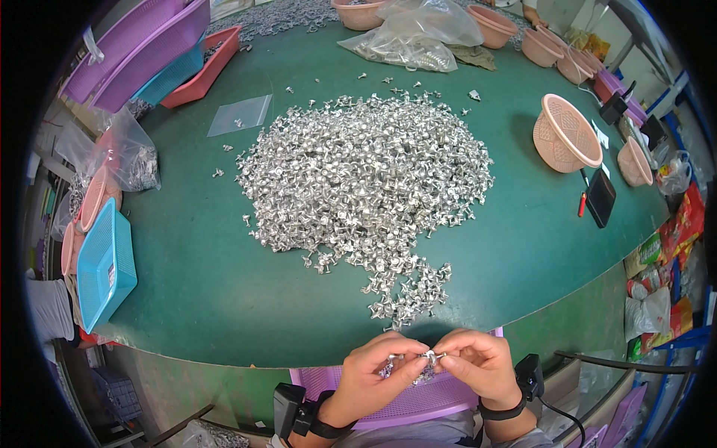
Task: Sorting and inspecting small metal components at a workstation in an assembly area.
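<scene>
My left hand [376, 369] and my right hand [480, 364] meet at the table's near edge. Thumb and forefinger of each pinch a small shiny metal fitting [431, 358] between them; its exact kind is too small to make out. Below them is a purple plastic basket [441, 402], with some metal pieces showing inside it beneath my fingers. Just beyond, a big heap of similar small silver metal fittings [366, 175] covers the middle of the green table [202, 276]. A narrow tail of loose pieces runs from the heap toward my hands.
A clear plastic bag [240, 116] lies flat behind the heap. At left stand a blue basket [107, 265] and stacked purple baskets [142, 52]. On the right are a pink basket [567, 134] and a black flat object [600, 198]. A large plastic bag [411, 37] rests at the back.
</scene>
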A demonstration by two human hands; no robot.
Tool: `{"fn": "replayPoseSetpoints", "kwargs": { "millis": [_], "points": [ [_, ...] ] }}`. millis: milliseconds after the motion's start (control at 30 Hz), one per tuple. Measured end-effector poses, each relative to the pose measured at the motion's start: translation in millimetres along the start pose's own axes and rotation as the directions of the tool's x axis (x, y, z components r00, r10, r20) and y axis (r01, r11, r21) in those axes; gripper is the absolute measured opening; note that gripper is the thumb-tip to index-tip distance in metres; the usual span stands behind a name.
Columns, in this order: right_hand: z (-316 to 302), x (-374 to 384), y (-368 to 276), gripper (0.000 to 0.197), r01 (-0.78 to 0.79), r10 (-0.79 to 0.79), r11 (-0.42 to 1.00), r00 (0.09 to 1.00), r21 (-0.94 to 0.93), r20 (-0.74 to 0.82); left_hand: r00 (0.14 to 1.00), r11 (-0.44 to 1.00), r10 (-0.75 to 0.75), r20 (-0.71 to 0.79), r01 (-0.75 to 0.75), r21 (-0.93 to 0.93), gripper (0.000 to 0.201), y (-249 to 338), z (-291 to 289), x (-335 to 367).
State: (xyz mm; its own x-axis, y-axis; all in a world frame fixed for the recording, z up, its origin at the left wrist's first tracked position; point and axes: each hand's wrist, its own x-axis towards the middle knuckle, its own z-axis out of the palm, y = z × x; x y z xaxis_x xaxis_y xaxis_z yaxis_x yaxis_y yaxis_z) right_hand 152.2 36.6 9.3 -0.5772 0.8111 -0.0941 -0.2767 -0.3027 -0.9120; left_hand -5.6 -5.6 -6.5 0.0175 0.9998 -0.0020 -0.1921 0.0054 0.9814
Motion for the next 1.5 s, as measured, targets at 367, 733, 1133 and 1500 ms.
{"fn": "replayPoseSetpoints", "kwargs": {
  "millis": [367,733,1133,1500],
  "points": [
    [1.0,-0.6,0.2,0.02,-0.024,0.024,0.999,0.999,-0.025,-0.024,1.0,1.0,0.001,-0.027,-0.001,0.002,0.013,0.2,-1.0,-2.7],
    [0.9,20.9,6.0,0.015,0.012,-0.412,0.412,0.894,-0.911,-0.175,0.888,0.842,-0.414,0.201,0.457,-0.286,0.018,-0.9,0.8,0.8],
    [-4.9,5.2,5.7,0.011,-0.034,-0.112,0.846,0.964,-0.532,-0.241,0.97,0.963,-0.222,-0.097,0.202,-0.176,0.007,1.1,4.3,2.3],
    [-0.2,-1.0,2.6,0.015,-0.028,0.012,0.994,0.988,-0.105,-0.154,0.971,0.962,-0.238,-0.008,0.235,-0.141,0.009,-1.8,3.3,-4.7]
  ]
}}
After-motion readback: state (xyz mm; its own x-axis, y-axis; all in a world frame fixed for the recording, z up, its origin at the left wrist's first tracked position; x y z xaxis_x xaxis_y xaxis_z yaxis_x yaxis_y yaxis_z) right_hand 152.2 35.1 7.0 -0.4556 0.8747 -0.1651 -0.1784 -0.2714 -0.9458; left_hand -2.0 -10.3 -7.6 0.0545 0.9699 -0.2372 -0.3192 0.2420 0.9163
